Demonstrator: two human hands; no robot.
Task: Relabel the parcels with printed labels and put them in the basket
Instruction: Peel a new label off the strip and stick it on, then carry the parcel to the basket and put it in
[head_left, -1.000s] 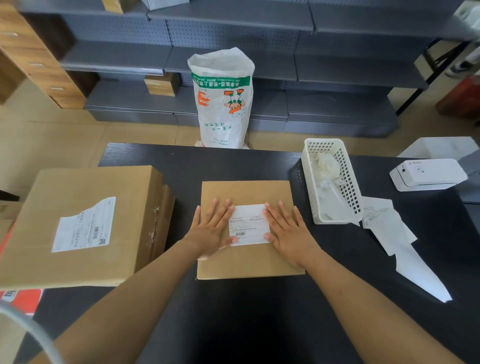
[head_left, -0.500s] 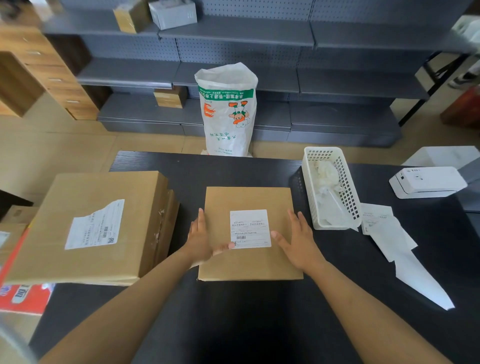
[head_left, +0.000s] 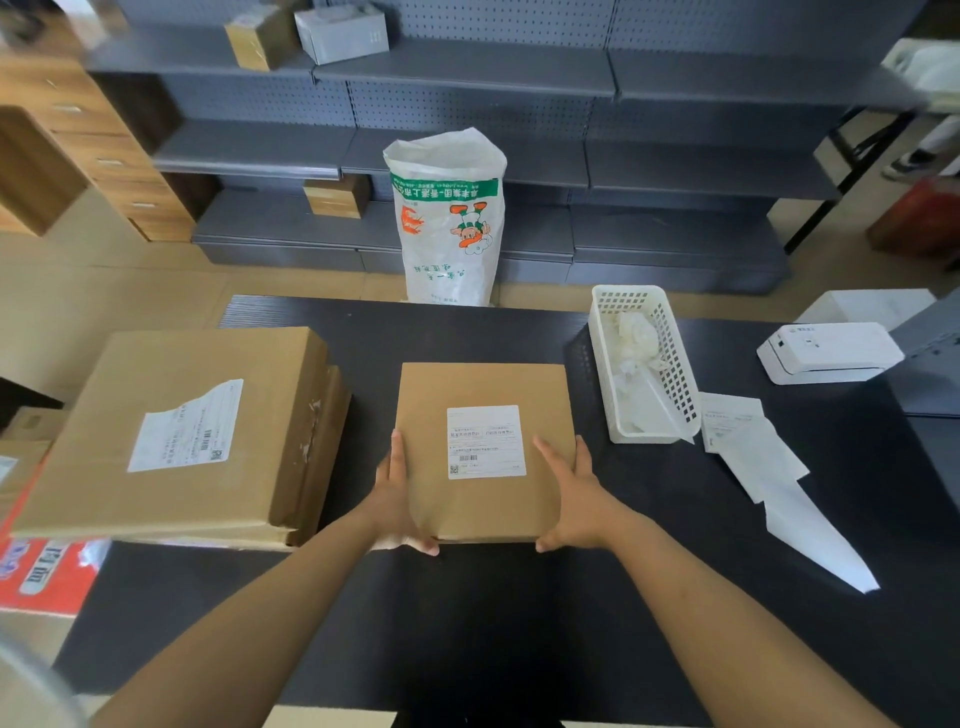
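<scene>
- Grip: left hand (head_left: 397, 501) and right hand (head_left: 571, 499) clamped on opposite side edges of flat parcel (head_left: 485, 452), toward its near corners; thumbs curled under near edge, fingers laid along the sides. Nothing else held.
- Location of parcel: between the two hands, on or just off black table (head_left: 467, 623); actual lift not determinable from this view.
- Appearance of parcel: thin, square, plain brown card; corners crisp, no tape or dents visible on top face.
- Label (head_left: 485, 441): white, printed, barcode and small code near lower edge; centred on top face, between the two grips, lying flat with no raised corner visible.
- Risk 1: slip or droop at far edge, since both holds sit at the near end and the far half is unsupported; likely cause, a quick lift with light pinch.
- Risk 2: collision with stacked cartons (head_left: 176, 431) just left of left hand, should the carry swing that way.
- Risk 3: snag on white basket (head_left: 675, 364) beyond and right of right hand; judged narrower than the parcel and already holding crumpled paper, so flat entry doubtful.
- Risk 4: loose backing sheets (head_left: 763, 462) further right of the grip, liable to be swept off by a trailing forearm.
</scene>
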